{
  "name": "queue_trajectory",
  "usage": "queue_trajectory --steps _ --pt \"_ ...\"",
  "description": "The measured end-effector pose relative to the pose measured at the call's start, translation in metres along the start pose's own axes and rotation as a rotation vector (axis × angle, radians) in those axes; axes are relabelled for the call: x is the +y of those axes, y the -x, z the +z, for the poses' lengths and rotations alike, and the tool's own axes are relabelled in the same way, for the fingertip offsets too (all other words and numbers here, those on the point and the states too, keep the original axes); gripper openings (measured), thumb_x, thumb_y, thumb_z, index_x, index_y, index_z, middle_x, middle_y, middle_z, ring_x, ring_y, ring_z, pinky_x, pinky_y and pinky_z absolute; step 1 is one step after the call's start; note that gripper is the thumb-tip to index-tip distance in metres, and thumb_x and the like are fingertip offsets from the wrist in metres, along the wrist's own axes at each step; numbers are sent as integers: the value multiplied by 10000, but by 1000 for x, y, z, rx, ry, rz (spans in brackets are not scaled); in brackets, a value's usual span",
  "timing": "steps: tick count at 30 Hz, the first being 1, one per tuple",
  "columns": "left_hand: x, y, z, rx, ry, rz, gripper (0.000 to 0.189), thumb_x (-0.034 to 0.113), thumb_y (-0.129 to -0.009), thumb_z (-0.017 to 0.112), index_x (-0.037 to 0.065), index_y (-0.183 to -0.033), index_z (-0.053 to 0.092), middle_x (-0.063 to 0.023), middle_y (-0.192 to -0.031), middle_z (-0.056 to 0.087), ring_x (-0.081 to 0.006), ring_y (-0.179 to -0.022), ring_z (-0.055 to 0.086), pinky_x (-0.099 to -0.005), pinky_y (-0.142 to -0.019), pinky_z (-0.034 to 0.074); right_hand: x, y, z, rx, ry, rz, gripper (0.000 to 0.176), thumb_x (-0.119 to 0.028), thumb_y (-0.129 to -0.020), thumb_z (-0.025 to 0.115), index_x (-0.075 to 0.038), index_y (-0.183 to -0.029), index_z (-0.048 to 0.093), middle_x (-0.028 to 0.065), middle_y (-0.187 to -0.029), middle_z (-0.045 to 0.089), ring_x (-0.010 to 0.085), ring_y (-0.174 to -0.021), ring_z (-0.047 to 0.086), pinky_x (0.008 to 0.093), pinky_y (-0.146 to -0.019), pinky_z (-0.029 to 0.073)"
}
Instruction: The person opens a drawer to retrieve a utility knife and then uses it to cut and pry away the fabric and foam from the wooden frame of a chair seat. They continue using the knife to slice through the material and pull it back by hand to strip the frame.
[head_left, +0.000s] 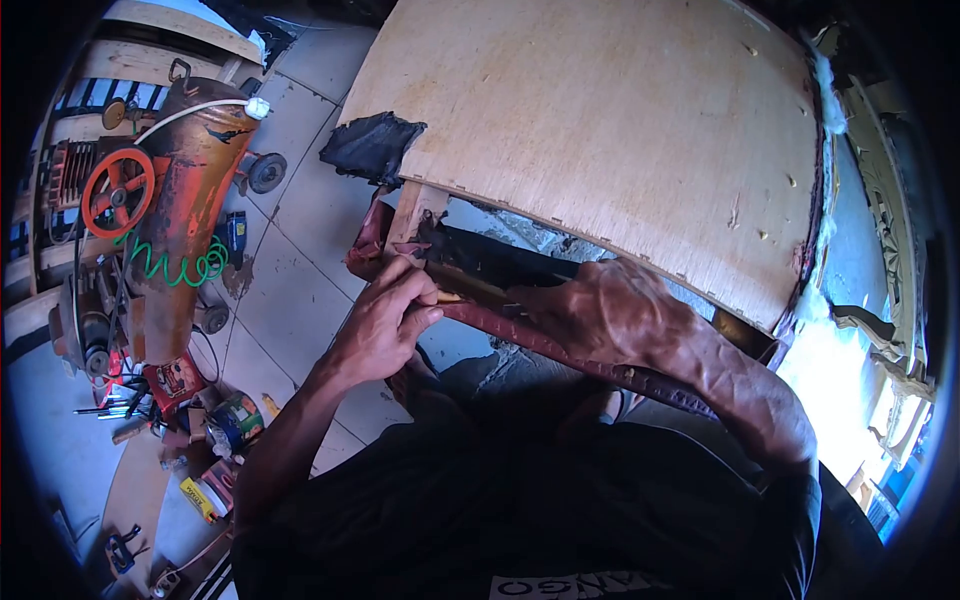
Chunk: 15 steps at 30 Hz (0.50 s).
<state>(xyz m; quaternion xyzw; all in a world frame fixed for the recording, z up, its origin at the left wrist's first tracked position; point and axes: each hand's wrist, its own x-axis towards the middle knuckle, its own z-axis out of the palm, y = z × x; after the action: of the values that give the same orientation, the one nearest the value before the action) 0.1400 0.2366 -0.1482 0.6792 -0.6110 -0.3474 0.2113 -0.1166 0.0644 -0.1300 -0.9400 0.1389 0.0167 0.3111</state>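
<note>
In the head view, a furniture frame carries a large plywood panel and, nearer to me, a rail wrapped in dark red leather-like covering. My left hand pinches the edge of this covering near the rail's left end, thumb and fingers close together. Farther right, my right hand is closed over the rail, its fingertips turned inward at the covering's edge and partly hidden. Beside my left hand stands a bare wooden post, with a loose red flap next to it. Black fabric runs behind the rail.
On the left stands a rusty orange air compressor with a red wheel and a green coiled hose. Cans, a yellow box and tools lie below it on the tiled floor. Carved wooden pieces stand at the right.
</note>
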Motion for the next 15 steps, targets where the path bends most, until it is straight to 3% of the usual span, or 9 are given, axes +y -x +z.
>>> queue_trajectory --steps 7,10,12,13,14,15 --pt "-3 4 -4 -48 36 -19 148 49 -941 701 13 -979 563 -106 -1012 511 -269 -854 551 -375 -774 475 1 16 -13 2 100 -7 328 -405 -1079 572 -228 -1286 755 72 -514 576 131 -386 492 338 -373 446" --pt "-8 4 -6 -65 67 -2 135 36 -935 700 17 -966 570 -100 -1021 528 -231 -858 552 -360 -772 473 10 27 -13 -110 37 69 315 -395 -1077 590 -249 -1311 742 28 -507 485 105 -396 425 315 -362 416" --pt "-11 5 -5 -43 77 79 124 36 -934 697 22 -972 579 -107 -1030 541 -231 -885 570 -360 -788 481 16 51 -11 174 467 -175 318 -386 -1060 628 -271 -1341 725 -7 -546 391 88 -424 389 310 -356 396" --pt "-11 7 -6 -47 84 80 124 36 -934 697 22 -972 579 -107 -1030 541 -231 -885 570 -360 -788 481 12 59 -18 245 502 -178 330 -363 -1041 664 -287 -1358 713 -21 -593 342 93 -444 374 323 -355 397" --pt "-10 7 -8 -85 112 25 140 66 -943 703 21 -978 575 -123 -1027 542 -285 -963 579 -399 -848 476 10 64 -25 242 507 -174 330 -363 -1041 664 -287 -1358 713 -21 -593 342 93 -444 374 323 -355 397" --pt "-8 7 -10 -122 139 -29 161 95 -951 710 19 -984 572 -139 -1025 543 -340 -1040 589 -438 -907 471 7 69 -32 97 402 -74 325 -355 -1053 636 -279 -1361 702 16 -572 430 141 -458 472 353 -429 467"
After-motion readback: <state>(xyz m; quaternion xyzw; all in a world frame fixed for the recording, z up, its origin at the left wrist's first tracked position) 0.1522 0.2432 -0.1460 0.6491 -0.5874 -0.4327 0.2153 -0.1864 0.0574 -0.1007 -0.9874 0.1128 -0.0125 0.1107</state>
